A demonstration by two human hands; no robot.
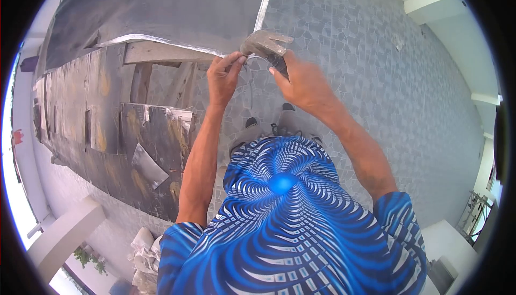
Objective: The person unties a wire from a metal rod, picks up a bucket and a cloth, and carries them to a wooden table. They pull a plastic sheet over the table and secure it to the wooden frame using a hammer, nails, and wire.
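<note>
My right hand (305,82) is wrapped round the short visible part of a claw hammer (264,42). The hammer's worn grey head lies over the corner of a large dark sheet (183,7) with a pale edge. Just left of the hammer head, my left hand (222,79) is closed in a pinch at that same corner. Whatever sits between its thumb and finger is too small to make out. Under the sheet's edge runs a wooden beam (169,53), close to my left fingertips. A thin strand (251,88) hangs below the corner.
Worn dark boards (99,117) on a wooden frame stand to the left, with a loose grey plate (149,166) on them. Grey stone-patterned floor (387,96) stretches right. White sacks (144,252) lie lower left, near a pale column (70,236).
</note>
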